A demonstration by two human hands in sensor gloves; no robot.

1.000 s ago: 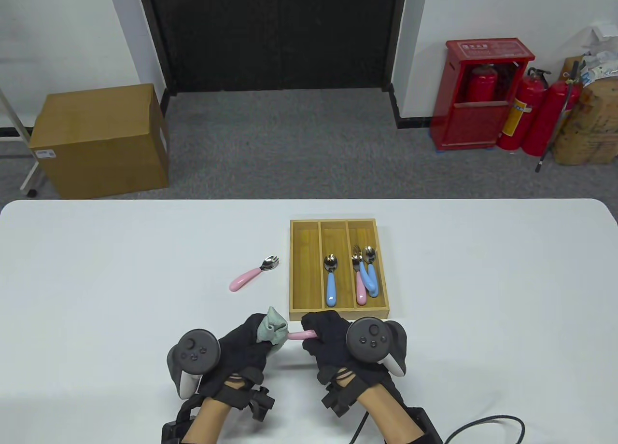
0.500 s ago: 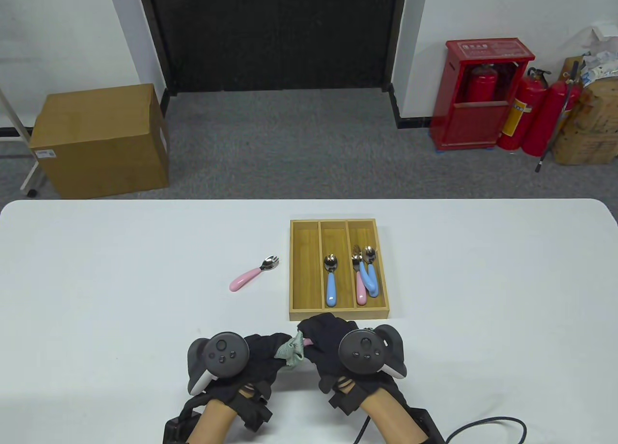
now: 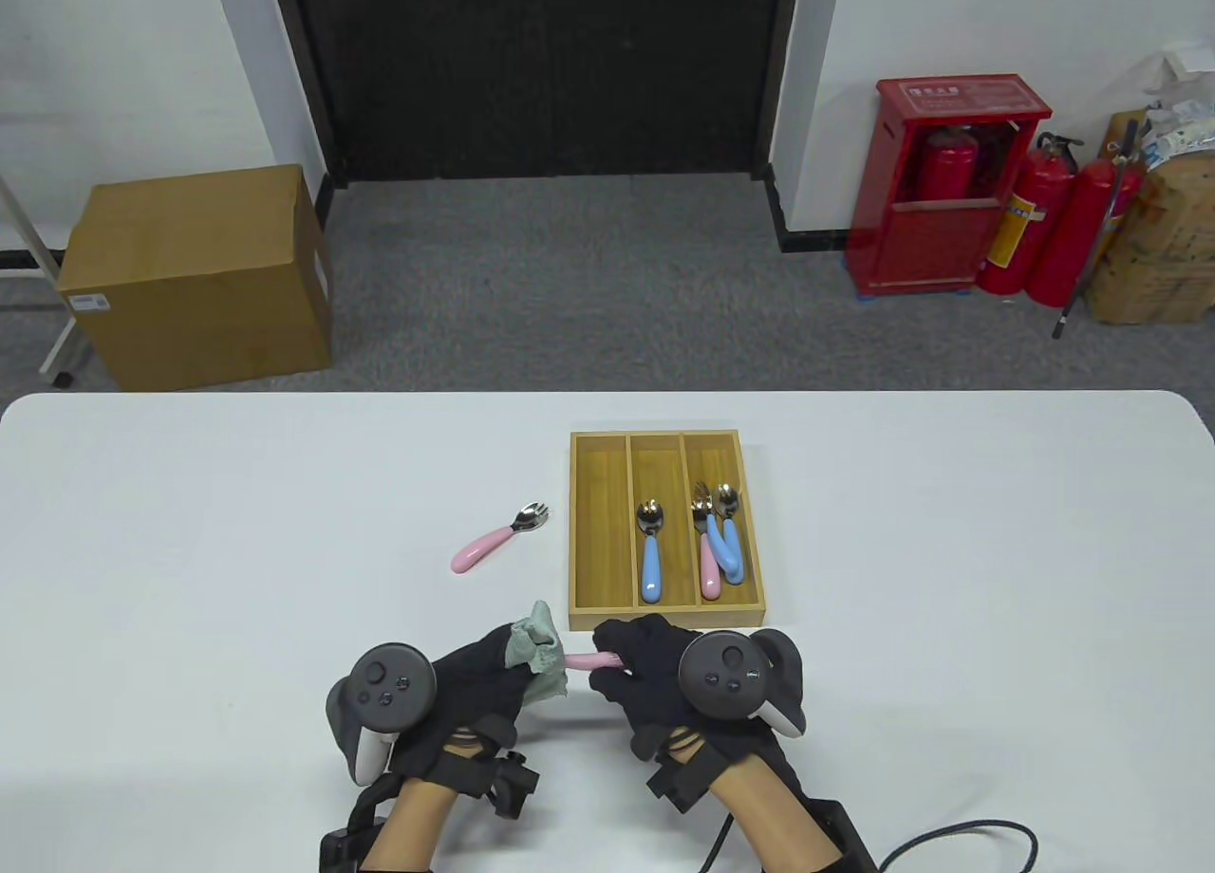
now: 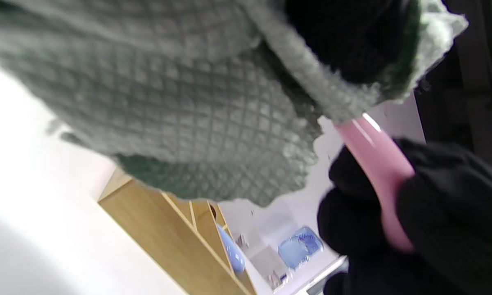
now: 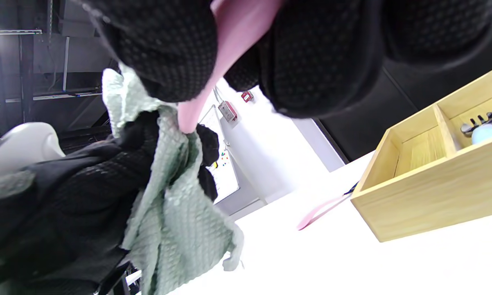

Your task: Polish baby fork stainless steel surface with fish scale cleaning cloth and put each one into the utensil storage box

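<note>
My right hand [image 3: 631,659] grips the pink handle of a baby fork [image 3: 590,662] near the table's front edge, just below the wooden storage box [image 3: 588,617]. My left hand [image 3: 494,674] holds the grey-green fish scale cloth [image 3: 536,650] bunched around the fork's metal head, which is hidden inside it. The left wrist view shows the cloth [image 4: 180,110] over the pink handle [image 4: 383,172], held by black-gloved fingers. In the right wrist view the handle [image 5: 225,53] runs into the cloth [image 5: 176,205]. A second pink-handled fork [image 3: 495,538] lies loose on the table left of the box.
The box [image 5: 426,205] has three compartments: the left one looks bare, the middle holds a blue-handled spoon [image 3: 651,550], the right holds a pink and a blue utensil [image 3: 717,546]. Off the table stand a cardboard box [image 3: 195,275] and red fire extinguishers [image 3: 1035,228].
Over the last second my left hand slid the cloth right along the fork toward the right hand, then drew back left, baring the pink handle again. The right hand kept its grip.
</note>
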